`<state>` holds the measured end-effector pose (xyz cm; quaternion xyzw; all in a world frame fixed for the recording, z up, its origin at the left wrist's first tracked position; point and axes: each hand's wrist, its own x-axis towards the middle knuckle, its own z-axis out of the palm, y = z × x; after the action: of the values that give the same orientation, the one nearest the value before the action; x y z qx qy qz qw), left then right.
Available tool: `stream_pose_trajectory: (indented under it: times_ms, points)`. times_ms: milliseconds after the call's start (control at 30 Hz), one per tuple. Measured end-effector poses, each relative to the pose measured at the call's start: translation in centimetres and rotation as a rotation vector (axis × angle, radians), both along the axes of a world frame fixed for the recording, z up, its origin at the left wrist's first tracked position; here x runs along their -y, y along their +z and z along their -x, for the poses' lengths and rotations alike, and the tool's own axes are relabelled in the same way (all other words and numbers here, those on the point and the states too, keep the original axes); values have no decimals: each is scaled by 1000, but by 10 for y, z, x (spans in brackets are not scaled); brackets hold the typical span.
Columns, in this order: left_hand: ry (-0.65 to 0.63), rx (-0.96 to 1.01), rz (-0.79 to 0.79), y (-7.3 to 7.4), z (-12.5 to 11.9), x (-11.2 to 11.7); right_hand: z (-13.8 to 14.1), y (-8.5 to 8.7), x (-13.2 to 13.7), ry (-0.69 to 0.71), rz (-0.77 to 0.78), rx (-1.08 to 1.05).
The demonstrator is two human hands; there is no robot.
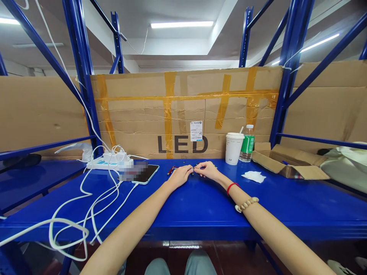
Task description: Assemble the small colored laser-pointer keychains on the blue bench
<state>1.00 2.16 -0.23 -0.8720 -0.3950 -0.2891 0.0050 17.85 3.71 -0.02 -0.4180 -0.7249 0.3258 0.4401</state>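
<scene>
Both hands meet at the middle of the blue shelf top [200,206]. My left hand [181,175] is curled with fingertips pinched on a tiny dark part I cannot name. My right hand [208,169] is also pinched, fingertips touching the same small piece between the hands. A red string and a bead bracelet [246,204] sit on the right wrist. A small red and dark item [171,170] lies on the surface just left of the left hand.
A phone [145,173] on a white cable lies to the left, beside a power strip [107,160] with looping white cords [86,206]. A paper cup [234,148], a green-label bottle [247,148], tissue [254,176] and an open cardboard box [289,162] stand to the right. A taped cardboard wall [186,110] closes the back.
</scene>
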Motion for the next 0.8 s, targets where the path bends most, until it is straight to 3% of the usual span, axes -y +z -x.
stream_pose_trajectory:
  times_ms: [533,800]
  points:
    - [17,87,32,0,0,-2,6,3,3,-36,67,-25]
    - [31,101,87,2,0,-2,7,1,-1,-50,11,-49]
